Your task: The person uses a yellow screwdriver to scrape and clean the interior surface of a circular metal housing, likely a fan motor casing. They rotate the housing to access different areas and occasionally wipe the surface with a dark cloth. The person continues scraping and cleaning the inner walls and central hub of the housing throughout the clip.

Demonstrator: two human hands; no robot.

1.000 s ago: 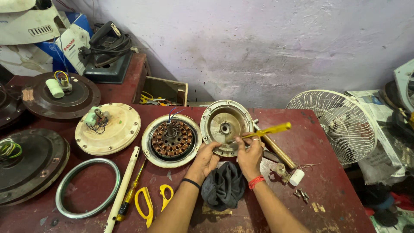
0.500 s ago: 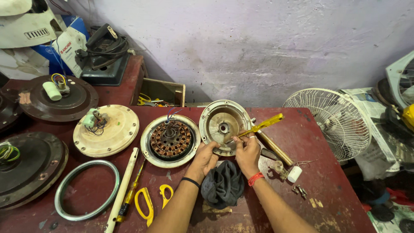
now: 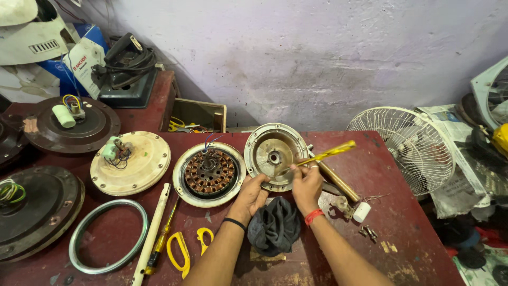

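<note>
I see the round metal cover (image 3: 275, 155) standing tilted near the worktop's (image 3: 402, 175) back edge, about midway along it, its hollow face toward me. My left hand (image 3: 253, 195) props its lower rim, fingers curled under the edge. My right hand (image 3: 307, 186) sits just beside that rim, closed around a yellow screwdriver (image 3: 329, 153) whose handle slants up to the right; the tip reaches toward the cover's centre hub, though I cannot tell if it touches. The rim under my hands is hidden. A dark rag (image 3: 274, 226) lies between my wrists. Left of the cover sits the copper-wound stator (image 3: 209, 172), touching or nearly so. Small screws (image 3: 367, 231) lie nearer the right edge.
</note>
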